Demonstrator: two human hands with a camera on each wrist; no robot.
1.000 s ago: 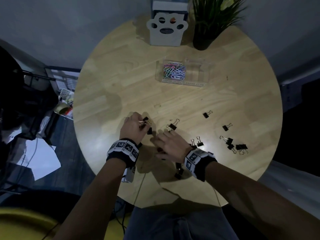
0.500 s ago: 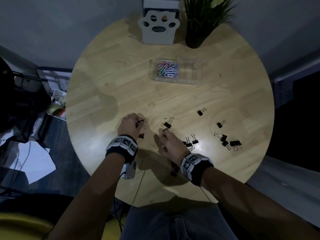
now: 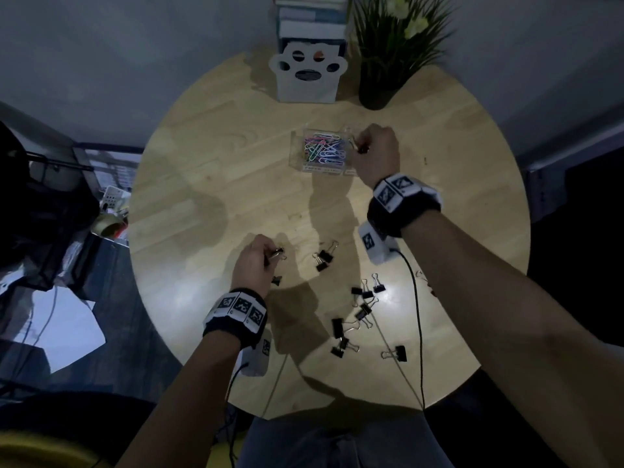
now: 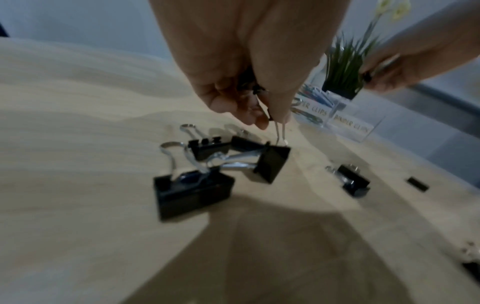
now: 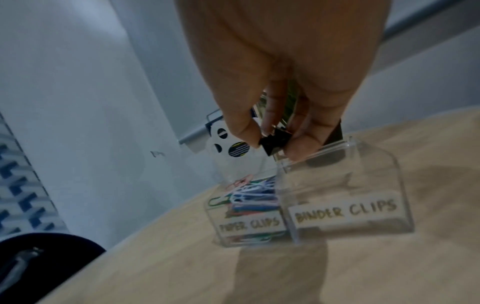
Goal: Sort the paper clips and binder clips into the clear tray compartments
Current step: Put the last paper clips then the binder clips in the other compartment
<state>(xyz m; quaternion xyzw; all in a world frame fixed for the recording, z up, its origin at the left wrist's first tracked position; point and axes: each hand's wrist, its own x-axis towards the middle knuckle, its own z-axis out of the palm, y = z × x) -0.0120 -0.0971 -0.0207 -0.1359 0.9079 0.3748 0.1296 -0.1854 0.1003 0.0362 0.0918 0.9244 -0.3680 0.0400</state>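
Two hands, each pinching a binder clip — right hand (image 5: 272, 115) over the clear tray (image 5: 384, 205), left hand (image 4: 241, 67) low.

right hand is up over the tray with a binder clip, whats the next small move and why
Probably let go: the right hand pinches a black binder clip just above the compartment labelled BINDER CLIPS, which looks empty, while the paper clips fill the other one.
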